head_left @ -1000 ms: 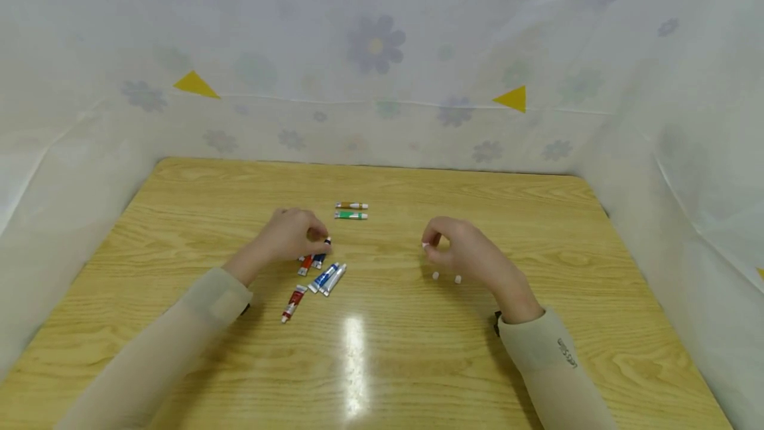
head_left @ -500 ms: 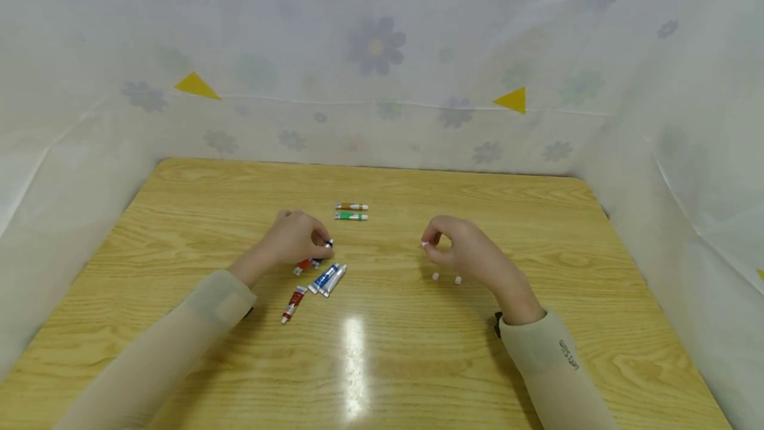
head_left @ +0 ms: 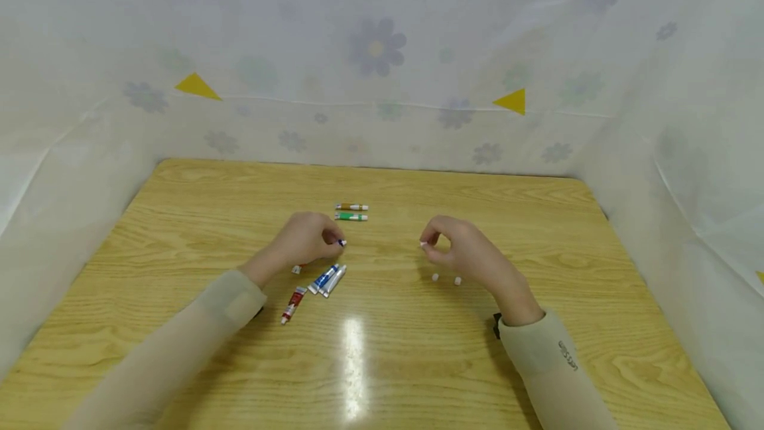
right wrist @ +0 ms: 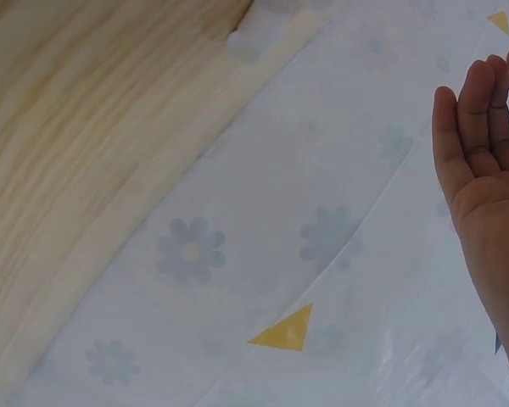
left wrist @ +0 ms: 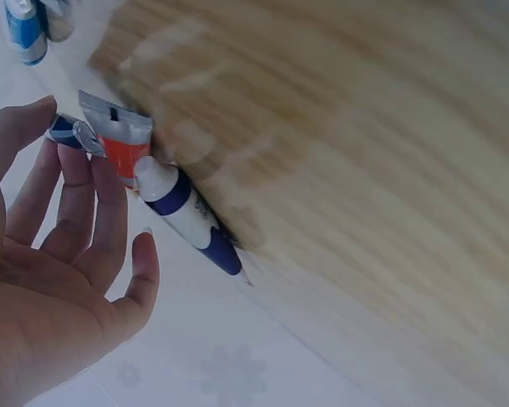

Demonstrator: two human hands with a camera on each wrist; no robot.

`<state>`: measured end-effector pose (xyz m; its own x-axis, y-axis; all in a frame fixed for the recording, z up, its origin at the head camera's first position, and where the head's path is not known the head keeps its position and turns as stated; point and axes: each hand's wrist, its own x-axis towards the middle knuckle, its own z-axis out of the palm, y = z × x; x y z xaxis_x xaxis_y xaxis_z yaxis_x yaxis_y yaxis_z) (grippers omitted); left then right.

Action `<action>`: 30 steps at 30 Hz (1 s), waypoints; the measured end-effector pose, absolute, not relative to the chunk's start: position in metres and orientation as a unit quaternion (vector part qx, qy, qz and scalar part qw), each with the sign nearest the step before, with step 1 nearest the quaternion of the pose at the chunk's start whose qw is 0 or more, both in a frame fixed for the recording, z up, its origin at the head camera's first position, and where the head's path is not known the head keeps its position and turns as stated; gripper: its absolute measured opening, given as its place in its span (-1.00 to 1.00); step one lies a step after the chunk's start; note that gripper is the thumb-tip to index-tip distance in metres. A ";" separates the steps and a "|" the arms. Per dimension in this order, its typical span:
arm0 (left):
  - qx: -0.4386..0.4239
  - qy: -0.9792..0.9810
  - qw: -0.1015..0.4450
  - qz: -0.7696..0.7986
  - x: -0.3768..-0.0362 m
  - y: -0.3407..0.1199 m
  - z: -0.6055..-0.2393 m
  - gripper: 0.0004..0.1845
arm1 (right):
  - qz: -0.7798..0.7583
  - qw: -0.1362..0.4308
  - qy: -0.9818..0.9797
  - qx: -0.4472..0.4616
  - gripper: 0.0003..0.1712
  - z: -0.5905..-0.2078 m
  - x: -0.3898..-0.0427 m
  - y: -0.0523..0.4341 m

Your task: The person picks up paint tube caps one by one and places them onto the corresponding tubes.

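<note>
My left hand [head_left: 306, 236] pinches a small dark blue paint tube [left wrist: 65, 131] between thumb and fingers, its white cap end poking out toward the right. Below that hand, in the left wrist view, lie an orange-red paint tube [left wrist: 125, 151] and a purple-and-white one [left wrist: 191, 216]. My right hand [head_left: 462, 251] pinches a tiny white piece [head_left: 423, 244] at its fingertips; the piece is out of sight in the right wrist view. Two similar white pieces, one on the left [head_left: 434, 277] and one on the right [head_left: 457, 281], lie on the table beneath it.
Nearer me on the wooden table [head_left: 418, 363] lie a blue tube [head_left: 324, 279], a silver tube [head_left: 334, 281] and a dark red tube [head_left: 293, 304]. Brown [head_left: 351, 207] and green [head_left: 351, 217] tubes lie side by side farther back. Flowered white sheeting [head_left: 382, 125] surrounds the table.
My left hand has drawn the dark blue tube away from the pile, moving right. The orange-red tube beneath shifted slightly left. My right hand stays nearly still.
</note>
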<state>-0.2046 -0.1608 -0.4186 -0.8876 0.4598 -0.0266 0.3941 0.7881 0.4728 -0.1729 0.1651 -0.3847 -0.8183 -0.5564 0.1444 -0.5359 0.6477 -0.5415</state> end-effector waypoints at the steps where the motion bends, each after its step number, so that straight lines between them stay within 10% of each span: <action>1: 0.227 0.942 0.069 0.239 -0.205 -0.160 -0.418 -0.88 | -0.293 0.016 0.907 -0.301 -0.94 -0.385 -0.173 0.165; 30: 0.260 0.913 -0.013 0.314 -0.205 -0.126 -0.379 -0.82 | -0.304 -0.101 0.891 -0.323 -0.89 -0.385 -0.174 0.166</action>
<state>-0.2052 -0.1265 -0.3792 -0.8647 0.4659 0.1875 0.4826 0.6674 0.5671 -0.1736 0.1656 -0.3849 -0.7711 -0.5140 0.3757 -0.6364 0.6063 -0.4768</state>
